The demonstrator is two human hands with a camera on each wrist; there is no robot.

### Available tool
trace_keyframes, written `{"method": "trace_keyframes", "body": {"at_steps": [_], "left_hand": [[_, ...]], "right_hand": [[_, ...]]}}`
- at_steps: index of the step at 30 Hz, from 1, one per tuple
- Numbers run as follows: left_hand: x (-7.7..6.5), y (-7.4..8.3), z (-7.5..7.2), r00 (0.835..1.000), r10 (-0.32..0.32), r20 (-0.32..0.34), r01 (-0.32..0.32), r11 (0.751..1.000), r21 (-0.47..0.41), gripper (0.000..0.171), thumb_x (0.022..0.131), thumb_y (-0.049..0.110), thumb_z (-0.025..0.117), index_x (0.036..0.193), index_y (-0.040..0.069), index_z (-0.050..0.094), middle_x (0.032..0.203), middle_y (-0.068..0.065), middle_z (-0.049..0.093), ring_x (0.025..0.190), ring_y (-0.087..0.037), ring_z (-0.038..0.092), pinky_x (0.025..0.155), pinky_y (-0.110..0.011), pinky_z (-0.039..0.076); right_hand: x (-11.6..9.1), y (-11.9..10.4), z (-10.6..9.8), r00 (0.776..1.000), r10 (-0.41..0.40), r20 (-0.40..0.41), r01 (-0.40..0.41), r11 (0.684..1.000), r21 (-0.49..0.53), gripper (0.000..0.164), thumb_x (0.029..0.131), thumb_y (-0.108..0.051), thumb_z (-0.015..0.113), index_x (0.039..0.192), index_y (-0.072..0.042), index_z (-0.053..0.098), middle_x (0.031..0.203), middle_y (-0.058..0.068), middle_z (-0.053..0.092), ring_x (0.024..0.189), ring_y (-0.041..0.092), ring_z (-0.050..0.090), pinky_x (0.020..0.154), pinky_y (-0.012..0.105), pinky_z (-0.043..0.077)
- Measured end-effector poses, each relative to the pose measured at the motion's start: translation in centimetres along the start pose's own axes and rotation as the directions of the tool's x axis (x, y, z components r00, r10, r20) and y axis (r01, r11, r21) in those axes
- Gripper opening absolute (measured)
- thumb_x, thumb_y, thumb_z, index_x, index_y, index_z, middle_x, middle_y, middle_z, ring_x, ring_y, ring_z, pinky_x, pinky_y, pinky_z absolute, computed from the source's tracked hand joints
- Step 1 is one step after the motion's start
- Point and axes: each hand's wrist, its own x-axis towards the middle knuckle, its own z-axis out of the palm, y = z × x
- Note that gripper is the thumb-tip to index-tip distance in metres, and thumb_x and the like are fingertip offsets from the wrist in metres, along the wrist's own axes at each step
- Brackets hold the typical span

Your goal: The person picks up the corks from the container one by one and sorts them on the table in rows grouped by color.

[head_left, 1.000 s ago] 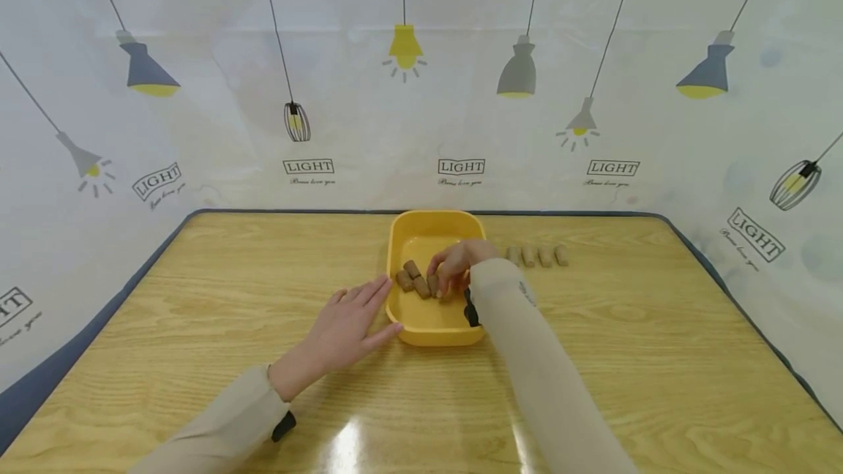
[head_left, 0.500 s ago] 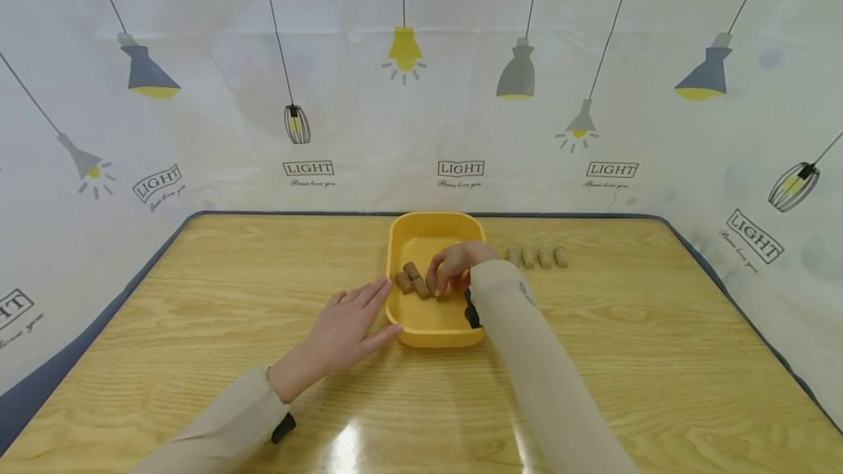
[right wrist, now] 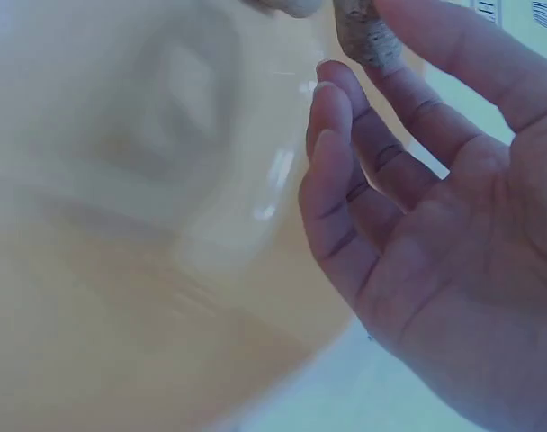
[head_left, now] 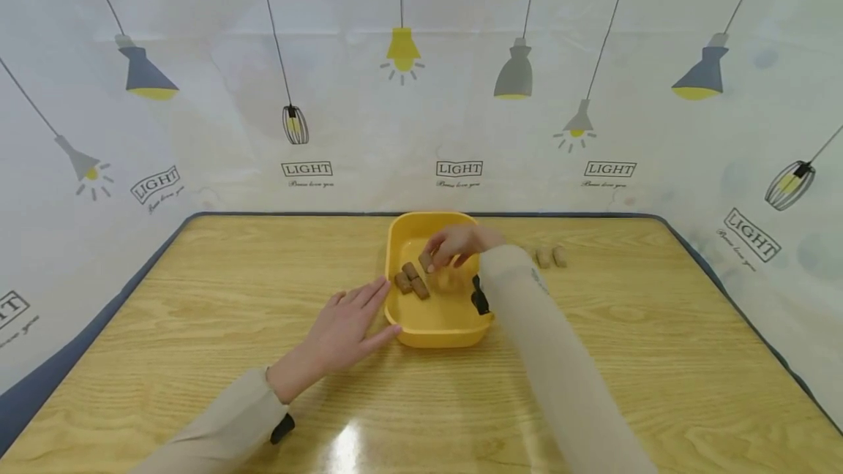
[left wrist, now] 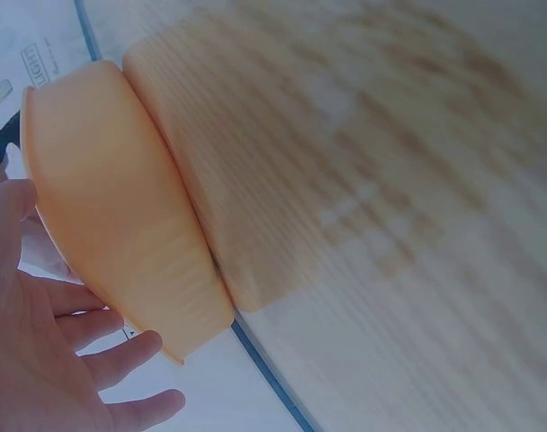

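My right hand point(head_left: 456, 243) is over the yellow plastic tub point(head_left: 435, 339), pinching a brown cork point(head_left: 426, 260) between thumb and index finger. The right wrist view shows the end of that cork point(right wrist: 367, 36) at the fingertips, with the other fingers bent and holding nothing. Three more corks point(head_left: 418, 288) lie together at the left inside the tub. My left hand point(head_left: 342, 328) has its fingers spread, with fingertips and thumb at the tub's left rim. In the left wrist view, the left hand's fingers point(left wrist: 121, 360) are extended along the tub's outer wall point(left wrist: 130, 216).
A row of corks point(head_left: 550, 257) stands on the wooden table point(head_left: 263, 262) to the right of the tub, partly hidden behind my right sleeve point(head_left: 546, 335). A wall covering point(head_left: 369, 115) with printed lamps rises right behind the table's far edge.
My right hand has lifted a cork away from the others in the tub and moved it slightly up and away from me. The left hand has stayed in place.
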Motion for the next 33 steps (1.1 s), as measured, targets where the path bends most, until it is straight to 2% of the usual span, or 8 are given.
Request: {"method": "trace_keyframes", "body": {"at_steps": [4, 9, 20, 27, 30, 33], "left_hand": [[0.0, -0.1, 0.1, 1.000, -0.002, 0.005, 0.002, 1.000, -0.007, 0.072, 0.087, 0.057, 0.034, 0.138, 0.006, 0.030, 0.139, -0.010, 0.031, 0.119, -0.028, 0.036, 0.091, -0.052, 0.029], [0.0, -0.1, 0.1, 1.000, -0.003, 0.009, 0.003, 1.000, -0.007, 0.073, 0.087, 0.058, 0.034, 0.138, 0.005, 0.030, 0.139, -0.010, 0.030, 0.119, -0.028, 0.036, 0.091, -0.051, 0.029], [0.0, 0.0, 0.0, 1.000, 0.009, -0.008, -0.009, 1.000, -0.001, 0.072, 0.087, 0.055, 0.038, 0.136, 0.003, 0.032, 0.138, -0.011, 0.032, 0.118, -0.028, 0.037, 0.090, -0.051, 0.031], [-0.1, -0.1, 0.1, 1.000, 0.009, -0.009, -0.009, 1.000, -0.009, 0.072, 0.088, 0.055, 0.038, 0.137, 0.003, 0.032, 0.138, -0.011, 0.031, 0.119, -0.028, 0.037, 0.090, -0.051, 0.030], [-0.1, -0.1, 0.2, 1.000, 0.011, -0.016, -0.011, 1.000, -0.007, 0.072, 0.087, 0.055, 0.038, 0.136, 0.003, 0.032, 0.138, -0.011, 0.032, 0.118, -0.028, 0.037, 0.090, -0.051, 0.030], [0.0, -0.1, 0.2, 1.000, 0.012, -0.023, -0.013, 1.000, -0.010, 0.071, 0.087, 0.055, 0.038, 0.136, 0.003, 0.033, 0.138, -0.011, 0.032, 0.118, -0.028, 0.038, 0.090, -0.051, 0.031]], "right_hand": [[-0.6, -0.3, -0.9, 0.999, -0.026, -0.020, 0.025, 0.999, -0.043, 0.039, 0.079, -0.016, 0.064, 0.115, -0.007, 0.055, 0.109, 0.003, 0.054, 0.094, 0.016, 0.048, 0.078, 0.030, 0.042], [-1.8, -0.6, -1.8, 0.997, -0.049, -0.055, 0.044, 0.994, -0.102, 0.038, 0.079, -0.019, 0.065, 0.115, -0.009, 0.056, 0.111, 0.002, 0.055, 0.100, 0.016, 0.049, 0.080, 0.030, 0.042], [-3.9, 0.7, -3.1, 0.977, -0.197, -0.082, 0.178, 0.964, -0.196, 0.034, 0.080, -0.017, 0.063, 0.112, -0.007, 0.059, 0.105, 0.004, 0.056, 0.085, 0.016, 0.049, 0.070, 0.035, 0.044], [-5.0, 2.4, -3.4, 0.961, -0.244, -0.127, 0.213, 0.953, -0.215, 0.041, 0.081, -0.025, 0.064, 0.118, -0.009, 0.053, 0.107, 0.005, 0.055, 0.086, 0.019, 0.050, 0.066, 0.038, 0.044], [-5.5, 3.3, -3.4, 0.947, -0.283, -0.153, 0.253, 0.948, -0.193, 0.042, 0.082, -0.023, 0.063, 0.119, -0.008, 0.050, 0.109, 0.008, 0.054, 0.088, 0.021, 0.052, 0.066, 0.038, 0.043], [-6.2, 4.1, -3.4, 0.912, -0.366, -0.186, 0.329, 0.922, -0.202, 0.040, 0.083, -0.019, 0.062, 0.118, -0.003, 0.050, 0.108, 0.011, 0.054, 0.091, 0.023, 0.053, 0.069, 0.035, 0.044]]}}
